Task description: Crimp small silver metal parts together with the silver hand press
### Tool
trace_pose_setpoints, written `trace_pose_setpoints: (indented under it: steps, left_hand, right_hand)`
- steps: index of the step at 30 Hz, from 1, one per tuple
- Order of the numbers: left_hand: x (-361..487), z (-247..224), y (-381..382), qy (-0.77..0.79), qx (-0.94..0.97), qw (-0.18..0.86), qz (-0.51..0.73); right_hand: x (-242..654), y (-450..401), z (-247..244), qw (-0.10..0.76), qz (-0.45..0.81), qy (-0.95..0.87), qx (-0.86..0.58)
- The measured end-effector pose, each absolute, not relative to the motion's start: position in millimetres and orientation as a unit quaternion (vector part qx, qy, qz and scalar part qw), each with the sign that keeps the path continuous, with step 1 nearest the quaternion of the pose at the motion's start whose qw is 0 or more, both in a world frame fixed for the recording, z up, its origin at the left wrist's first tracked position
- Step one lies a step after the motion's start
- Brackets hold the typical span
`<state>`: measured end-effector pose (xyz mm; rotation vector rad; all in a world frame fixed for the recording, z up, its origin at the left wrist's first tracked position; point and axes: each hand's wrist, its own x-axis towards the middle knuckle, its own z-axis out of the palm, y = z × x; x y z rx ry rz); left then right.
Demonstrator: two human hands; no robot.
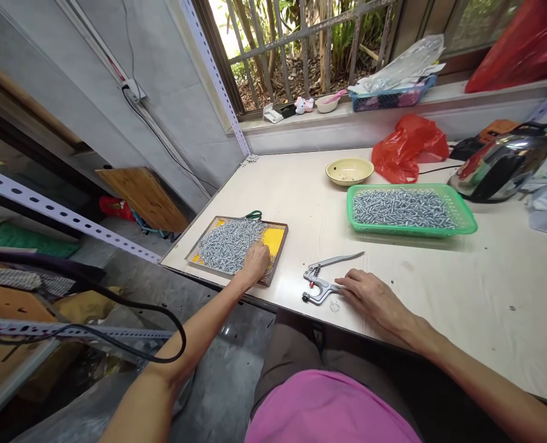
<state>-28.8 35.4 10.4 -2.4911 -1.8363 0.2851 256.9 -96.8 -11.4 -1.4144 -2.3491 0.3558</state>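
Worn on the head, the camera faces forward and down.

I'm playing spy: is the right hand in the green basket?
No, the right hand rests on the table by the pliers, with the green basket farther back.

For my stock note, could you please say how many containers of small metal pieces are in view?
2: the shallow tray at the left hand, and the green basket left of the kettle. Others may be hidden.
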Motion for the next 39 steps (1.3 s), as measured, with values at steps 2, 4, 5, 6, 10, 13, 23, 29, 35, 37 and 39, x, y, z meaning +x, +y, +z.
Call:
trace_pose_setpoints:
  steps: [2, 4, 5, 6, 10, 13, 23, 29, 35, 37, 39]
  left_hand:
    - [-32, 10, 35, -0.579, -0.810, 0.011, 0.091]
    - [-34, 9, 34, -0.569, -0.817, 0.005, 0.089]
    - [-35, 9, 33, -0.566, -0.819, 0.002, 0.088]
    - [-36, 8, 32, -0.564, -0.821, 0.001, 0.088]
    - [-36, 5, 32, -0.552, -0.830, 0.001, 0.080]
    - [-35, 8, 36, -0.556, -0.829, -0.011, 0.062]
    - [-6, 22, -15, -0.562, -0.789, -0.231, -0.090]
    - [12, 7, -51, -0.472, -0.873, -0.079, 0.097]
    - [15, 8, -46, -0.430, -0.888, -0.026, 0.163]
    - [15, 7, -45, -0.419, -0.892, -0.035, 0.164]
    - [16, 4, -42, -0.431, -0.891, -0.062, 0.127]
  right_hand:
    - [255, -96, -9, 0.191, 0.129, -0.831, -0.506]
    - [251, -92, -7, 0.197, 0.128, -0.831, -0.505]
    - [248, -90, -6, 0.201, 0.127, -0.832, -0.502]
    - [244, -88, -5, 0.204, 0.127, -0.833, -0.498]
    - [231, -86, -3, 0.211, 0.126, -0.842, -0.481]
    - [228, -91, -4, 0.198, 0.133, -0.844, -0.480]
    - [251, -111, -13, 0.156, 0.105, -0.813, -0.552]
    - [254, -112, -19, 0.127, 0.081, -0.810, -0.567]
    - [257, -119, -24, 0.114, 0.066, -0.809, -0.573]
    - [258, -119, -26, 0.119, 0.068, -0.808, -0.573]
    - [258, -118, -26, 0.118, 0.074, -0.807, -0.574]
